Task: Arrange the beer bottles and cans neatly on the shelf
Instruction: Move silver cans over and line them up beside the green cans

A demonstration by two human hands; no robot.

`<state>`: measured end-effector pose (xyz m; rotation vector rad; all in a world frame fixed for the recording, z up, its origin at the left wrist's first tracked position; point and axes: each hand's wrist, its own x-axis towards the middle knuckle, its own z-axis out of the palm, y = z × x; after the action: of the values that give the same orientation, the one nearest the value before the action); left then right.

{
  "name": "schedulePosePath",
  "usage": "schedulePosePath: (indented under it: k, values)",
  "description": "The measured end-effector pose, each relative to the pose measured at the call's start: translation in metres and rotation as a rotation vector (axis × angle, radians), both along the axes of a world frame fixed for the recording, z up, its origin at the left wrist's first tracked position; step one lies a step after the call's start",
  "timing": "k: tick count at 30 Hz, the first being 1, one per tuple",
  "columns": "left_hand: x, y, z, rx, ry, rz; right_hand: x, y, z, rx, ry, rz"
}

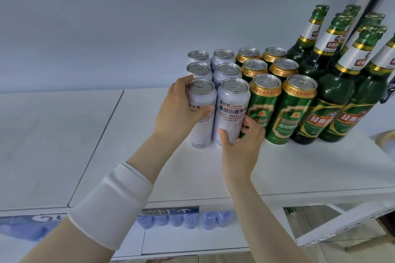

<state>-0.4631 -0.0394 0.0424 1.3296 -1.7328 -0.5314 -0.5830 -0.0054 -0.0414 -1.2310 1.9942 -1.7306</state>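
On the white shelf (299, 168) stand two columns of pale lilac cans, two columns of green and gold cans (297, 111) and several green beer bottles (333, 96) at the right. My left hand (177, 111) grips the front left lilac can (202, 117) from its left side, thumb across the label. My right hand (243, 141) holds the lower part of the front right lilac can (233, 111), thumb on its left and fingers on its right against the neighbouring green can (264, 102). Both cans stand upright, side by side.
The shelf board extends bare to the left, with a seam (96, 149) between two panels. A lower shelf holds wrapped packs of water bottles (183, 220) behind a price strip. A white metal bracket (346, 226) slopes at the lower right.
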Motion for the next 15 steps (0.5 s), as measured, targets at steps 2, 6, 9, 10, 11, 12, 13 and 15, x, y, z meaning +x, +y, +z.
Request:
schedulePosePath:
  k: [2,6,9,10,11,12,13,15]
  values:
    - [0.001,0.004,-0.004,0.02,0.064,0.042,-0.002,0.002,0.001,0.007,0.018,0.015]
    - [-0.006,-0.007,-0.008,0.119,0.525,0.048,-0.007,0.005,0.005,-0.042,0.103,0.028]
    - [-0.018,-0.027,-0.014,0.282,0.795,-0.041,-0.009,0.004,0.006,-0.065,0.159,0.032]
    - [-0.02,-0.031,-0.017,0.307,0.835,-0.062,-0.01,0.003,0.005,-0.066,0.165,0.036]
    - [-0.022,-0.034,-0.021,0.315,0.868,-0.076,-0.01,0.001,0.005,-0.066,0.165,0.041]
    - [-0.022,-0.036,-0.024,0.314,0.894,-0.08,-0.01,0.0,0.004,-0.067,0.162,0.043]
    - [-0.022,-0.037,-0.026,0.315,0.912,-0.081,-0.01,-0.001,0.003,-0.07,0.159,0.045]
    - [-0.022,-0.037,-0.027,0.323,0.919,-0.101,-0.01,-0.002,0.001,-0.08,0.154,0.05]
